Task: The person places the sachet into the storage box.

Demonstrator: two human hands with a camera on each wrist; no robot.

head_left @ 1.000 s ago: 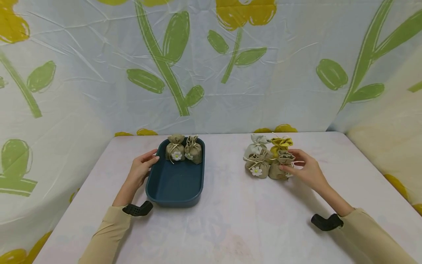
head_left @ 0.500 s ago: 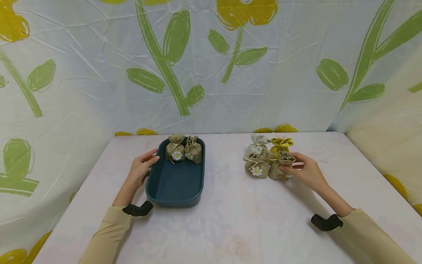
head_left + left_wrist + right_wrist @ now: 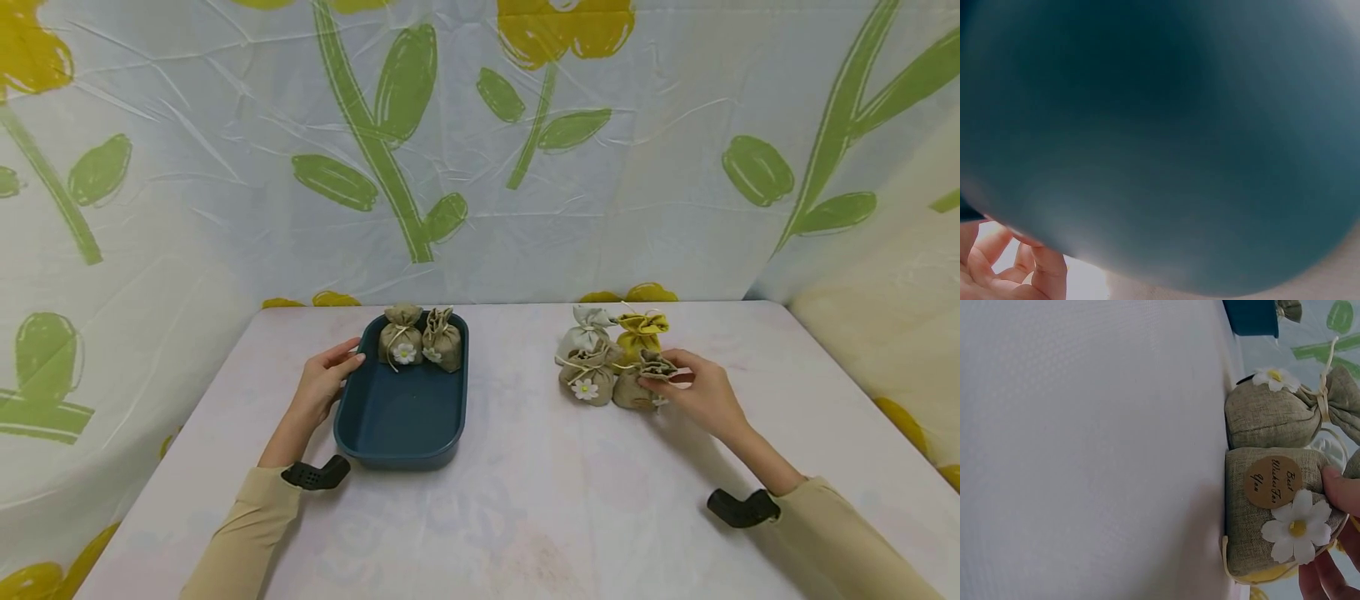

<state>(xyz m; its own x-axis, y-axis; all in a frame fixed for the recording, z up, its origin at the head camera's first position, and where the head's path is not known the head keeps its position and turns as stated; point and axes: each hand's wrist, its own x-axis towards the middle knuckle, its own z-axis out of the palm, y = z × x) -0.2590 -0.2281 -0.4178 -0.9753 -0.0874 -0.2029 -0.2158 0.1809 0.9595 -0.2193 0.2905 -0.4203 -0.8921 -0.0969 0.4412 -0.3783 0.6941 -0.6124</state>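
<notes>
My left hand (image 3: 318,387) holds the left side of a dark blue rectangular tub (image 3: 401,421), thumb at the rim and fingers along the outer wall (image 3: 1166,187). Two brown cloth sachets (image 3: 400,343) stand at the tub's far end. On the right, my right hand (image 3: 705,396) pinches the gathered top of a brown sachet (image 3: 633,393). In the right wrist view this sachet (image 3: 1244,531) bears a white fabric flower and a round "Best Wishes For You" label. Left of it is another brown sachet (image 3: 587,379); behind them are a pale sachet (image 3: 585,335) and a yellow one (image 3: 641,335).
A pale cloth covers the table (image 3: 510,500), with bare surface between tub and sachets. Behind hangs a flower-printed sheet (image 3: 637,217). Black camera mounts (image 3: 742,507) sit at both wrists.
My right fingers have lowered slightly on the sachet's gathered top, which now tips toward the hand. The left hand and tub stay in place.
</notes>
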